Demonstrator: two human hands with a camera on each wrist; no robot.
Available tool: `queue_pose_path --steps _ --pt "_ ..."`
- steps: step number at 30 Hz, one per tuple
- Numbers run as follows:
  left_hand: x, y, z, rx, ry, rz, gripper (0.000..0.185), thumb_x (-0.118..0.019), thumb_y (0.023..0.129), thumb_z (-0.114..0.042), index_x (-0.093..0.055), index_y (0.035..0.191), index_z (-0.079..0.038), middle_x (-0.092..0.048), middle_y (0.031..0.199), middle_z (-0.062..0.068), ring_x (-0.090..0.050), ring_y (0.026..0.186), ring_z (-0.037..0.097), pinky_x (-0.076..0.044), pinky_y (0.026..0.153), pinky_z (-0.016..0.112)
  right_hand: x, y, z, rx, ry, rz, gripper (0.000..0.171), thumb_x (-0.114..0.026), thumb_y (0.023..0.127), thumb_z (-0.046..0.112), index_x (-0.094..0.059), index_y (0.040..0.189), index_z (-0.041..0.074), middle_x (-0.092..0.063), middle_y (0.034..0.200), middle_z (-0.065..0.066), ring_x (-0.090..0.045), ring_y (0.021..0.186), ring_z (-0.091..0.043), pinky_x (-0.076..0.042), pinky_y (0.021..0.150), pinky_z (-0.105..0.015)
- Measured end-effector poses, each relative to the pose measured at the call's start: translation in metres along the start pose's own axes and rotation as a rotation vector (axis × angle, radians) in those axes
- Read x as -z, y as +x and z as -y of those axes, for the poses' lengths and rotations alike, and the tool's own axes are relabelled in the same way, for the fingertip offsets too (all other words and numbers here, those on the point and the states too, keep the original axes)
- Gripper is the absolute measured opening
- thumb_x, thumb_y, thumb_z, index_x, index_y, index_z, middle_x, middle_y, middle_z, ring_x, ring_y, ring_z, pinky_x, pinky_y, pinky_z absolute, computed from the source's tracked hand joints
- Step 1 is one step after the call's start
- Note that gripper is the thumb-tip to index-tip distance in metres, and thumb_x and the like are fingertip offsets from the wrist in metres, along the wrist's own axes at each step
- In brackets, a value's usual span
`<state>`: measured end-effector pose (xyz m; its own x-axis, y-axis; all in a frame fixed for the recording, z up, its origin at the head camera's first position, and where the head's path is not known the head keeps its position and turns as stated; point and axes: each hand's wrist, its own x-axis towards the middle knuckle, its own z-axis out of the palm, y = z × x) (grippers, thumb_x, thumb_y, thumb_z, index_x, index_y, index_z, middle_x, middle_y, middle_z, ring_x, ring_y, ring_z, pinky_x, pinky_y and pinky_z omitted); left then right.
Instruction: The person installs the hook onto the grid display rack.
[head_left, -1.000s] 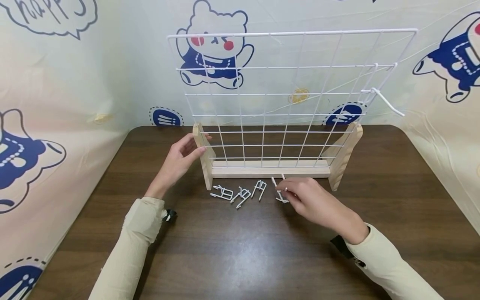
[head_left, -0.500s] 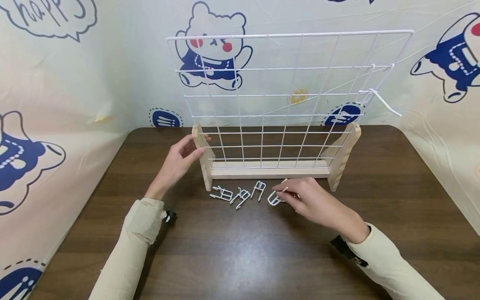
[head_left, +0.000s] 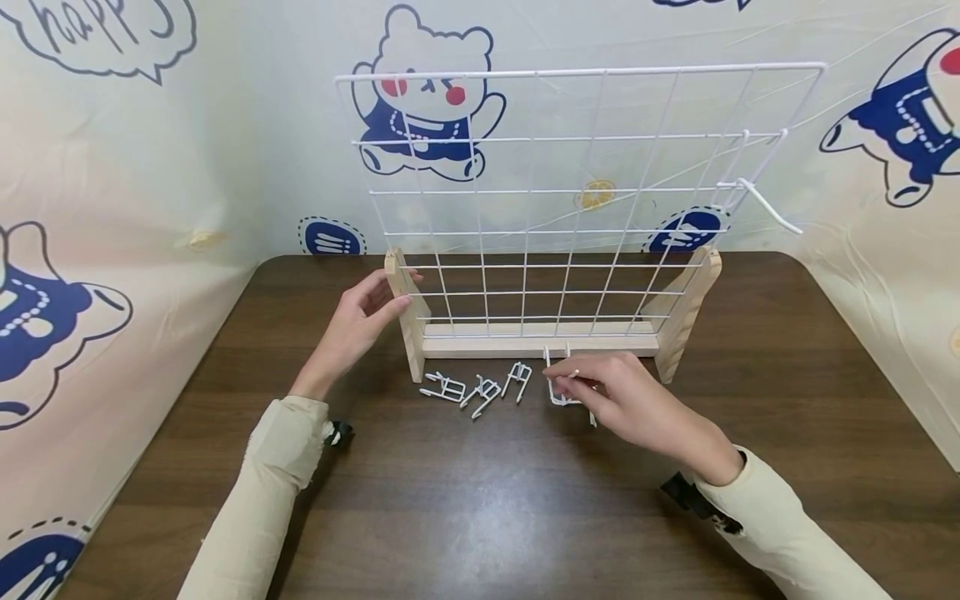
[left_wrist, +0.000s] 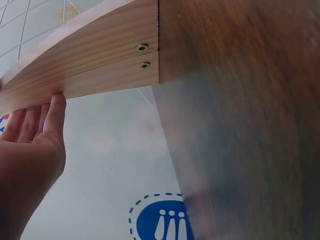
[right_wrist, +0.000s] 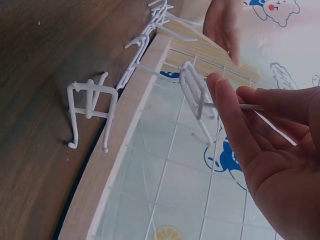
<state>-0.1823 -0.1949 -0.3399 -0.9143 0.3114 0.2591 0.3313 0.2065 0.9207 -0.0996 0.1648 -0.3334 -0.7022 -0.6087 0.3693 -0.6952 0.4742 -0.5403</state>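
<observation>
A: Where are the hands?
B: Right hand (head_left: 626, 400) pinches a white wire hook (head_left: 558, 379) just before the grid stand (head_left: 408, 321); left hand (head_left: 360, 321), fingers straight, rests against its left post.
A: Any writing?
B: "happy" on the backdrop (head_left: 101, 25).

White wire hook (head_left: 558, 385), a bent double-prong clip, pinched in the right hand (head_left: 637, 408) just above the surface, prongs upright, just in front of the wooden base (head_left: 540, 340) of the wire grid (head_left: 577, 200).

Bright even light; soft glare on table (head_left: 480, 500); left wrist view blurred; head view bowed at edges.
</observation>
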Motion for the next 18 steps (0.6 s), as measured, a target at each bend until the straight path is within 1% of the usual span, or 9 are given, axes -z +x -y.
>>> queue_pose_path --steps 4,6,9,13,16,18 --pt "0.0001 -0.0002 -0.0005 0.000 -0.006 0.000 0.038 -0.060 0.100 -0.014 -0.054 0.136 -0.004 -0.059 0.135 0.014 -0.052 0.129 0.031 -0.046 0.102 0.025 0.0021 0.0004 0.0013 0.028 -0.027 -0.036 0.018 -0.065 0.095 0.003 -0.074 0.109 0.010 -0.074 0.094 0.005 -0.064 0.082 -0.002 -0.053 0.070 -0.027" --pt "-0.0001 -0.0007 -0.0005 0.004 -0.007 0.001 0.038 -0.060 0.101 -0.014 -0.054 0.137 -0.004 -0.059 0.136 0.014 -0.052 0.129 0.030 -0.046 0.102 0.025 0.0026 0.0000 0.0019 0.045 -0.024 -0.060 0.018 -0.066 0.094 0.002 -0.074 0.109 0.010 -0.075 0.096 0.003 -0.066 0.085 -0.004 -0.055 0.072 -0.029" --pt "-0.0006 -0.0005 -0.0010 0.007 -0.007 0.002 0.039 -0.060 0.101 -0.014 -0.053 0.137 -0.003 -0.059 0.136 0.013 -0.052 0.129 0.027 -0.045 0.103 0.026 0.0039 -0.0002 0.0027 0.072 -0.026 -0.100 0.020 -0.067 0.092 0.000 -0.074 0.108 0.010 -0.075 0.099 0.002 -0.068 0.090 -0.008 -0.056 0.077 -0.030" --pt "-0.0007 0.0001 -0.0017 0.010 -0.003 -0.003 0.040 -0.061 0.100 -0.014 -0.053 0.137 -0.001 -0.060 0.135 0.013 -0.053 0.128 0.026 -0.045 0.103 0.026 0.0059 -0.0002 0.0041 0.096 -0.042 -0.134 0.022 -0.067 0.091 -0.003 -0.073 0.108 0.009 -0.074 0.101 0.002 -0.068 0.095 -0.010 -0.053 0.085 -0.022" --pt "-0.0002 0.0000 -0.0018 0.012 -0.002 -0.005 0.039 -0.061 0.100 -0.014 -0.053 0.136 -0.002 -0.060 0.135 0.012 -0.053 0.128 0.026 -0.045 0.103 0.026 0.0074 0.0001 0.0057 0.112 -0.060 -0.151 0.024 -0.067 0.090 -0.004 -0.073 0.109 0.009 -0.074 0.103 0.003 -0.069 0.096 -0.011 -0.049 0.088 -0.016" --pt "0.0003 -0.0002 -0.0019 0.012 -0.001 -0.004 0.039 -0.061 0.100 -0.014 -0.053 0.137 -0.001 -0.060 0.135 0.012 -0.053 0.128 0.026 -0.045 0.104 0.027 0.0084 0.0005 0.0071 0.126 -0.073 -0.165 0.025 -0.068 0.089 -0.005 -0.073 0.110 0.009 -0.074 0.104 0.003 -0.069 0.097 -0.012 -0.048 0.089 -0.015"
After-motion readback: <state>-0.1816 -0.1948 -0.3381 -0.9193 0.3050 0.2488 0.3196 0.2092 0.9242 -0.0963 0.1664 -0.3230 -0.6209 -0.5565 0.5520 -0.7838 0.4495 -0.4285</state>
